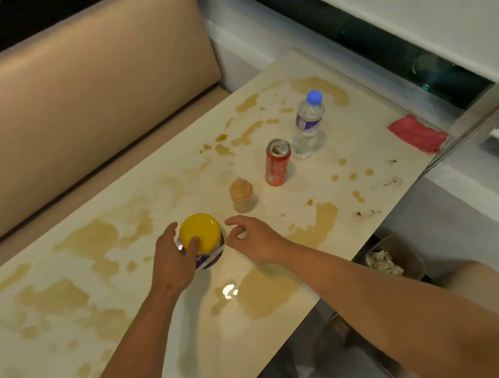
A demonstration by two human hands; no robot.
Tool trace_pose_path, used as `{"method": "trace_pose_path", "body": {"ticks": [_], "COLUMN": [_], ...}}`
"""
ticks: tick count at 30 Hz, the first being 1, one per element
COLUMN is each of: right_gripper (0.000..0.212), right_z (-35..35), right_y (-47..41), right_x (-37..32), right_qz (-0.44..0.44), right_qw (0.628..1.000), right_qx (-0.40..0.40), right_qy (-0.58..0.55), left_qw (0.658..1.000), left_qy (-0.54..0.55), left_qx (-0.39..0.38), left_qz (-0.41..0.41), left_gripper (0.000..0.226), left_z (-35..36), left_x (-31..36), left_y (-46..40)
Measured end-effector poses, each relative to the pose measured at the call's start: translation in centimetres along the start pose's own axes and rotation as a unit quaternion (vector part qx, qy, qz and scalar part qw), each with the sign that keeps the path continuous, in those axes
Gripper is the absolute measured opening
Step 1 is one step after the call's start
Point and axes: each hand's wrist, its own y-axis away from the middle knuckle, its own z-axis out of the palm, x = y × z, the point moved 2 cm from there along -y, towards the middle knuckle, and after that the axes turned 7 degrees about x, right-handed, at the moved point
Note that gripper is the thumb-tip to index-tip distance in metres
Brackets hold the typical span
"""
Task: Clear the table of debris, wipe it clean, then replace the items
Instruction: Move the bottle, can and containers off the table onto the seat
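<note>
jar [202, 244]: round tub, yellow lid on top, white and purple label round the side, partly hidden by the left hand
jar axis: upright, long axis vertical, lid up toward the camera
jar place: on the table [366, 141], mid-width, near the front edge, on a dry patch between brown puddles
left hand [174, 262]: on the jar's left side, fingers curled round it, thumb lying over the lid rim
right hand [252, 238]: just right of the jar, fingers loosely curled, slightly spread, holding nothing; touching the jar or not, cannot tell
small bottle [242, 194]: upright, orange-tinted, behind the jar to the right
can [277, 162]: red, upright, top facing up, just beyond the small bottle
water bottle [308, 125]: clear, blue cap, purple label, upright, just beside the can
cloth [417, 134]: red, folded, at the table's far right edge
spills [99, 235]: brown liquid pools and drops across most of the top
bench [59, 99]: beige padded, along the table's far side
bin [391, 260]: under the table's right side, crumpled paper inside
</note>
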Motion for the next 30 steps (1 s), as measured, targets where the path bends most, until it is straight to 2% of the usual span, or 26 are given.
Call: {"method": "trace_pose_path", "body": {"ticks": [4,9,13,17,20,30], "right_gripper": [0.060,0.055,0.047,0.049,0.055,0.076], "right_z": [1.7,2.3,1.8,0.4,-1.1,-7.7], "right_y": [-1.4,-2.0,-0.7,1.4,3.2,9.1], "right_x": [-0.2,-0.4,-0.4,0.1,0.7,4.5], "right_qz": [0.021,0.039,0.041,0.022,0.010,-0.033], "right_qw": [1.000,0.998,0.999,1.000,1.000,0.993], "right_qx": [-0.018,-0.019,-0.011,0.003,0.008,0.107], "right_qy": [-0.003,-0.037,-0.032,-0.020,-0.002,0.028], "left_qw": [0.999,0.999,0.998,0.992,0.990,0.980], "left_qy": [0.009,0.035,0.052,0.115,0.132,0.147], "left_qx": [-0.041,-0.038,-0.036,-0.043,-0.053,-0.136], "left_qz": [-0.004,-0.012,0.005,0.023,0.010,-0.001], "left_gripper": [0.064,0.056,0.067,0.048,0.044,0.045], "left_z": [0.4,0.4,-0.1,0.0,0.9,6.4], "left_x": [-0.3,-0.3,0.6,1.8,2.7,8.4], "left_y": [-0.4,0.0,1.2,2.9,4.0,7.5]}}
